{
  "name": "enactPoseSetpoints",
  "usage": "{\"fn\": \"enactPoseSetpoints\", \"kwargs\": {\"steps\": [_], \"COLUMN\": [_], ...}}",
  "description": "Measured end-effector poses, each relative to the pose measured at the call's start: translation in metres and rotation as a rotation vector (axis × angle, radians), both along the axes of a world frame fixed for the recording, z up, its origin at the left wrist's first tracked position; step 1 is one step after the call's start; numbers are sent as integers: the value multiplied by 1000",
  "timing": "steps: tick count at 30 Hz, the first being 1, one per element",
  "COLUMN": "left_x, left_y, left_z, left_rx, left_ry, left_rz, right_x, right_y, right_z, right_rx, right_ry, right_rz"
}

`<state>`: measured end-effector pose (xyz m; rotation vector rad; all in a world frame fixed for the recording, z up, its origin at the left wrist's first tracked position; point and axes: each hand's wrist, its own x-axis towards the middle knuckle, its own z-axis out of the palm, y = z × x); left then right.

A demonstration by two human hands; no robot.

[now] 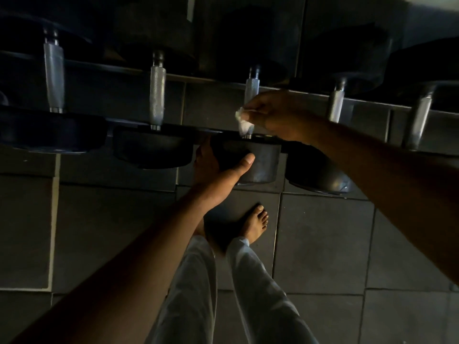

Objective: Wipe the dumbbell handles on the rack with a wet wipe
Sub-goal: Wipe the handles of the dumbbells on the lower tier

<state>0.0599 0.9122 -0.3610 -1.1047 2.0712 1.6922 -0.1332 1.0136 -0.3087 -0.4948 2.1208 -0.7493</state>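
The right hand pinched a crumpled wet wipe against the third dumbbell's knurled handle, low down near the front weight. The left hand cupped that front head, thumb across its face, most likely to stop it rolling under the rubbing. Five handles showed along the rack: two to the left, two to the right. One wipe. One bare foot showed plainly on the tiles.

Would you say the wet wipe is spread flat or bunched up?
Bunched: the wet wipe shows as a crumpled wad pinched in the right hand.
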Motion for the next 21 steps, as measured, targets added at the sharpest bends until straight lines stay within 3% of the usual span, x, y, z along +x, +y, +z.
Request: {"fn": "enactPoseSetpoints", "kwargs": {"steps": [3, 5, 7, 10, 16, 21], "left_x": [-3, -3, -5, -16, -52, -76], "left_y": [3, 7, 10, 21, 63, 100], "left_z": [20, 35, 50, 71, 90, 80], "left_rx": [-120, -305, -481, -590, -513, -361], "left_ry": [-85, -86, -3, 139, 365, 275], "left_rz": [-87, -160, -223, -334, -525, -555], "right_x": [12, 13, 15, 16, 2, -15], "right_y": [37, 56, 71, 85, 128, 161], "right_z": [6, 16, 28, 42, 55, 40], "right_rx": [5, -76, -183, -170, -236, -135], "right_ry": [-3, -64, -98, -114, -226, -157], "right_rz": [-207, -374, -510, -620, -791, -719]}}
